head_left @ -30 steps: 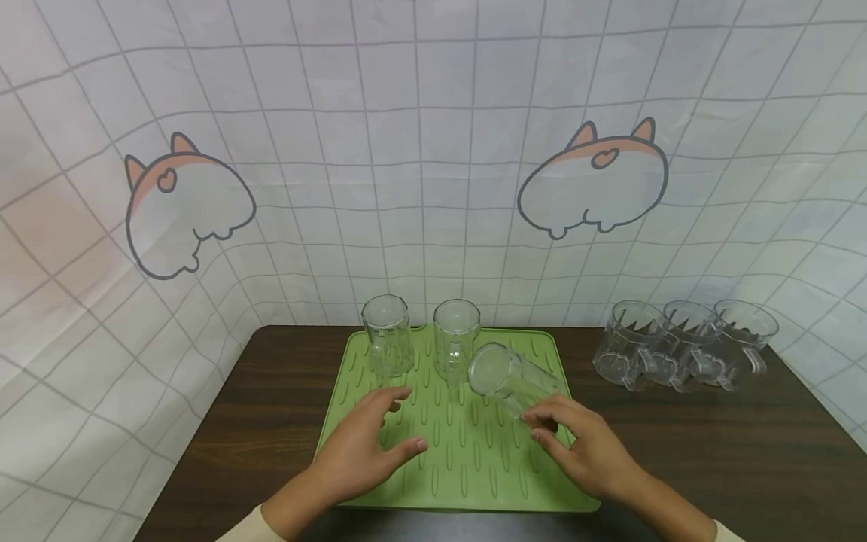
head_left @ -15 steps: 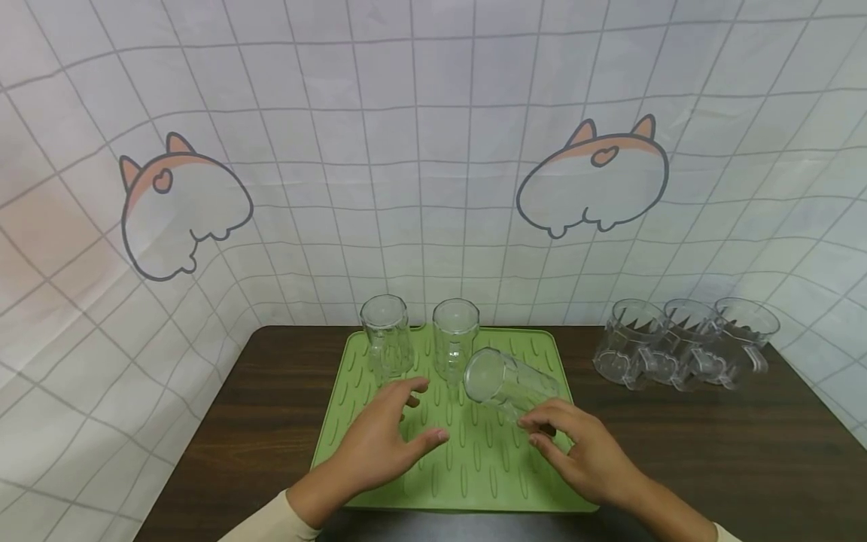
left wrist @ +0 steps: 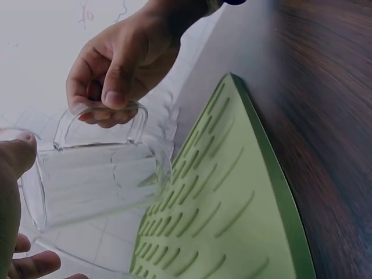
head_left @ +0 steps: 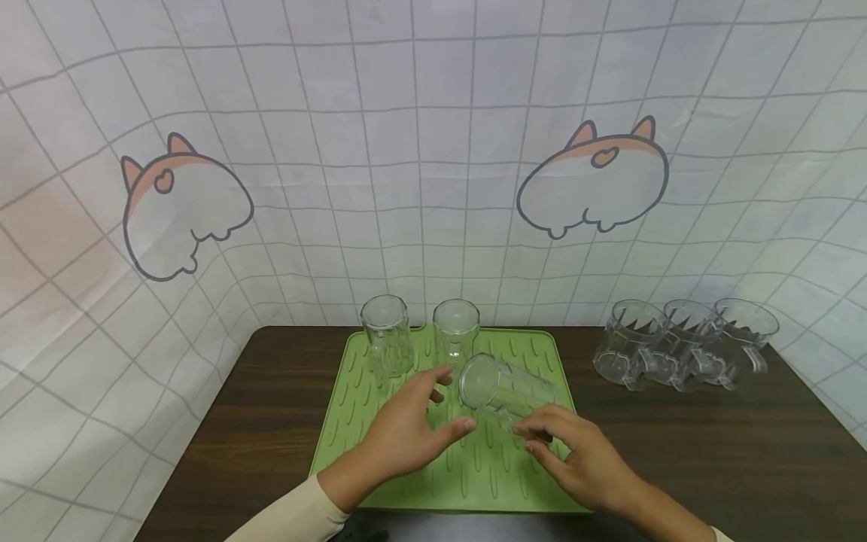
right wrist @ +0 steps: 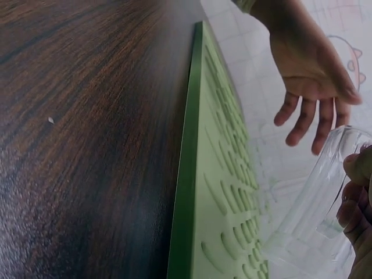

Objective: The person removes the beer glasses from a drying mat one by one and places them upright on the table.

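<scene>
My right hand (head_left: pixel 584 455) pinches the handle of a clear glass mug (head_left: pixel 520 390), holding it tilted on its side over a green ridged mat (head_left: pixel 440 474). In the left wrist view, the thumb and curled fingers of that hand close on the handle (left wrist: pixel 70 125). My left hand (head_left: pixel 406 430) is beside the mug's left end, thumb and fingers spread, holding nothing. The right wrist view shows the left hand's fingers (right wrist: pixel 293 125) extended near the end of the mug. Two more glass mugs stand upright at the mat's back, one at left (head_left: pixel 391 342) and one nearer the middle (head_left: pixel 455 331).
Three clear mugs stand in a row on the dark wooden table at the right: a near one (head_left: pixel 626 342), a middle one (head_left: pixel 684 331) and an outer one (head_left: pixel 745 324). A white gridded sheet (head_left: pixel 433 188) with dog drawings hangs behind the table (head_left: pixel 230 436).
My left hand has moved right and slightly up toward the held mug. The mug and right hand have shifted a little left and down. The standing mugs stay where they were.
</scene>
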The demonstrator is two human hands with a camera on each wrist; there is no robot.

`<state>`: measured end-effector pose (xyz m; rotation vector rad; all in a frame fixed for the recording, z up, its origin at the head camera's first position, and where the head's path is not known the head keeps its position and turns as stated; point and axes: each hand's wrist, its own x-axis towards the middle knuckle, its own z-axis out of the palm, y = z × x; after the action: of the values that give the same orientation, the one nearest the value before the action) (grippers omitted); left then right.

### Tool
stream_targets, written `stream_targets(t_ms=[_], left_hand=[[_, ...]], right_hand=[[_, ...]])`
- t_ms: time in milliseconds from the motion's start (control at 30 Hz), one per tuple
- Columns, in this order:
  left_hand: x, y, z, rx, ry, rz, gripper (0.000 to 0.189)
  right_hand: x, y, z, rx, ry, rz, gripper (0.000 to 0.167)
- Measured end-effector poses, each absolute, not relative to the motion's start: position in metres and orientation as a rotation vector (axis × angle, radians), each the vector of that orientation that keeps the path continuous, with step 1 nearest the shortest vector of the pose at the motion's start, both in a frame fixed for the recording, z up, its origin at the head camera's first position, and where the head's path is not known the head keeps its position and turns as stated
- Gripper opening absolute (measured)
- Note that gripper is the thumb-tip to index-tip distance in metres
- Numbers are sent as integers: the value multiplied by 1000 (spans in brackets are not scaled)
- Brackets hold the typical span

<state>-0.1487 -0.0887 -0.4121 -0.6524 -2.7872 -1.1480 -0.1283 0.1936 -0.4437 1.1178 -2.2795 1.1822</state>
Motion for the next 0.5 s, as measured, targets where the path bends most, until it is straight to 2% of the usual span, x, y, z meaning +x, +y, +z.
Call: stream_targets(t_ms=[267, 500], left_hand=[[-151, -79, -410, -612, -2822, -1187, 93], [-153, -73, -407, -623, -2823, -1188, 94]], right_hand=[[-126, 189, -441, 1181, -2220, 1177, 43], [-126, 187, -442, 1212, -2196, 1159, 40]])
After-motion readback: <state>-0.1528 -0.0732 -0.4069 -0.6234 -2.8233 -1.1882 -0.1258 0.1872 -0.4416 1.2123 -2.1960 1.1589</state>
